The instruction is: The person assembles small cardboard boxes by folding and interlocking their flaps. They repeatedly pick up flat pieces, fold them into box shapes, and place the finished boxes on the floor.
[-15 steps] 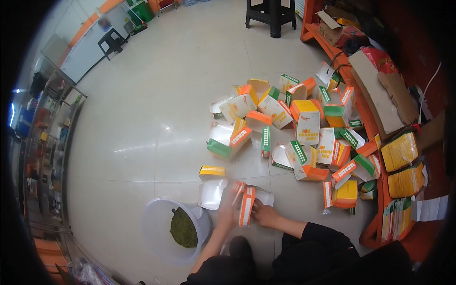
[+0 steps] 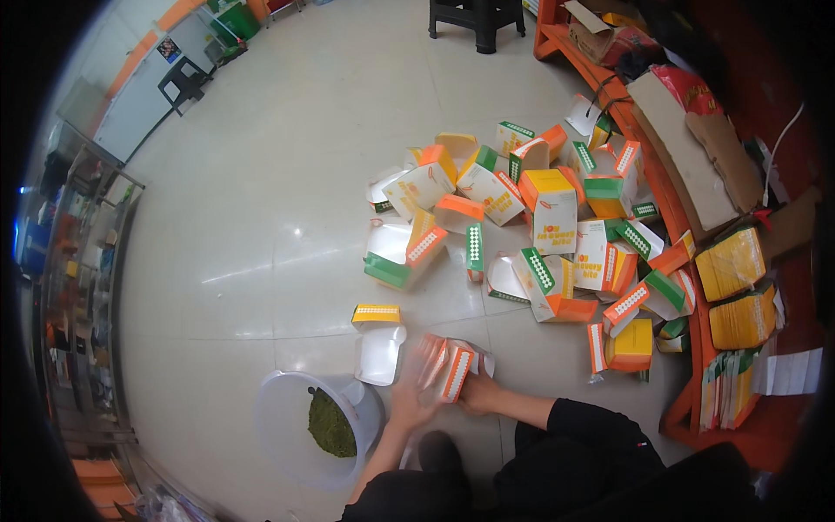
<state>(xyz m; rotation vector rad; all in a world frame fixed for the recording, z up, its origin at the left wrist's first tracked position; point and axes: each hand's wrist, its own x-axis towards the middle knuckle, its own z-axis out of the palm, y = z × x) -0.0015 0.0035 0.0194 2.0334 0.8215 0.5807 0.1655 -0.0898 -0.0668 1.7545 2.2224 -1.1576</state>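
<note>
Orange-panelled carton [image 2: 457,376]: held in my right hand [image 2: 478,393]; left hand [image 2: 414,393] blurred, grip I cannot tell. Beyond: yellow-lettered boxes [image 2: 554,213].

pale tiled floor [image 2: 217,217], glossy | orange shelf [image 2: 657,161] right | 2 dark stools [image 2: 480,19]

Apparently a shop, with stocked shelving [image 2: 659,170]

Held carton [image 2: 457,376] — orng w/ wht patterned strip; shelf frame [image 2: 657,162] — orng.
</note>
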